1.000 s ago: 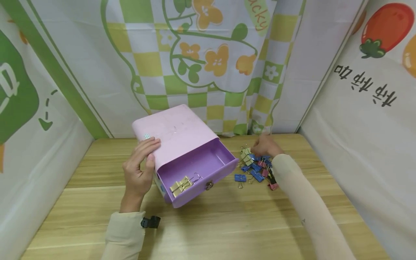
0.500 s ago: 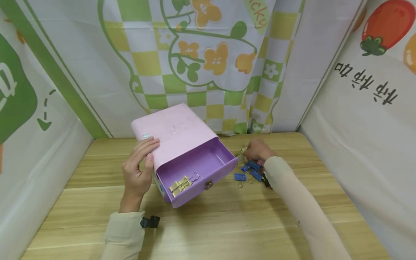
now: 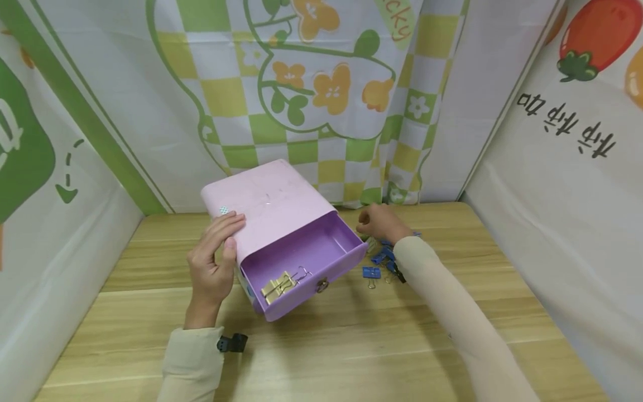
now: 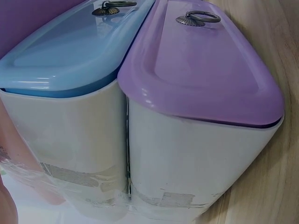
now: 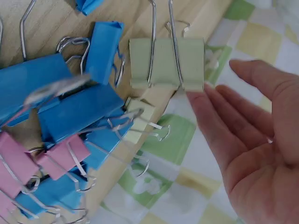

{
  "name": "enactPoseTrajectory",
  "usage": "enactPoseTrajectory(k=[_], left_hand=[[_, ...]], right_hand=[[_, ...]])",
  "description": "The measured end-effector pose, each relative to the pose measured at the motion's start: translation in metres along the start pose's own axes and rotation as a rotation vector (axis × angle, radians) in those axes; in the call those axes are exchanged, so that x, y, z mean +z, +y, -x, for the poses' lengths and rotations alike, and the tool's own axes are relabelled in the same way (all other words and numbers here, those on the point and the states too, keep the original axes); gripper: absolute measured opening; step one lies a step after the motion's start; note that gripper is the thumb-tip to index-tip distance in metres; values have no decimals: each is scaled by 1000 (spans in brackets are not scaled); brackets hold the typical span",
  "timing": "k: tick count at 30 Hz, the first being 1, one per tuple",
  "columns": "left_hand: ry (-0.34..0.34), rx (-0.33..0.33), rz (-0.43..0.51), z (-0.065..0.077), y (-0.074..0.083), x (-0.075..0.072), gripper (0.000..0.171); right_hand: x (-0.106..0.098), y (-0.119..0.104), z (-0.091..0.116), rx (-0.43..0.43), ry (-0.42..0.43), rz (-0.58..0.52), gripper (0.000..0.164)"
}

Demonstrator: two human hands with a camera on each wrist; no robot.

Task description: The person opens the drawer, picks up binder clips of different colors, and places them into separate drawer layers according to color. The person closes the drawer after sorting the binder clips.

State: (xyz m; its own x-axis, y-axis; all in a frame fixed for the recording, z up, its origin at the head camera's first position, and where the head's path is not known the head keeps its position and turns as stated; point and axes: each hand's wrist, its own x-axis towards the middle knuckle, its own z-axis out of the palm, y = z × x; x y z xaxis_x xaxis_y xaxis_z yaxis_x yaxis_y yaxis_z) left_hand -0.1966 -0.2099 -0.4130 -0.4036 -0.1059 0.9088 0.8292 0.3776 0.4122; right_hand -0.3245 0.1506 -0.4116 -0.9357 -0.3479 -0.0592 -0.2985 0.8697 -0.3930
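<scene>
My left hand lies along the left side of a pink-topped drawer box, its fingers reaching over the top edge. The box's upper purple drawer is pulled out, with gold binder clips at its left end. Behind the drawer's right corner, my right hand is over the clip pile. In the right wrist view, a pale green binder clip stands at the fingertips, with the thumb apart from it. Blue binder clips and pink ones lie heaped beside it.
In the left wrist view, a closed blue drawer and a closed purple drawer with ring handles sit below the open one. One blue clip lies in front of the pile. A patterned curtain hangs behind the wooden table.
My right hand has moved left across the clip pile, toward the drawer's right corner. The left hand, the box and the clips in the drawer have stayed put.
</scene>
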Motion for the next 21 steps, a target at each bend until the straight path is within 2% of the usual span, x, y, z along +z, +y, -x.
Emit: enactPoseTrajectory(k=[2, 5, 11, 15, 21], left_hand=[[2, 3, -3, -1, 0, -1, 32], [0, 2, -7, 0, 0, -1, 33], [-2, -1, 0, 2, -1, 1, 33], [-7, 3, 0, 2, -2, 1, 33], [-9, 6, -3, 1, -3, -2, 32]], right_hand=[[5, -6, -5, -48, -18, 51, 28], [15, -13, -12, -97, -50, 133, 11], [30, -19, -19, -42, -70, 265, 22], [33, -21, -17, -1, -71, 293, 18], [33, -23, -16, -22, -77, 327, 16]])
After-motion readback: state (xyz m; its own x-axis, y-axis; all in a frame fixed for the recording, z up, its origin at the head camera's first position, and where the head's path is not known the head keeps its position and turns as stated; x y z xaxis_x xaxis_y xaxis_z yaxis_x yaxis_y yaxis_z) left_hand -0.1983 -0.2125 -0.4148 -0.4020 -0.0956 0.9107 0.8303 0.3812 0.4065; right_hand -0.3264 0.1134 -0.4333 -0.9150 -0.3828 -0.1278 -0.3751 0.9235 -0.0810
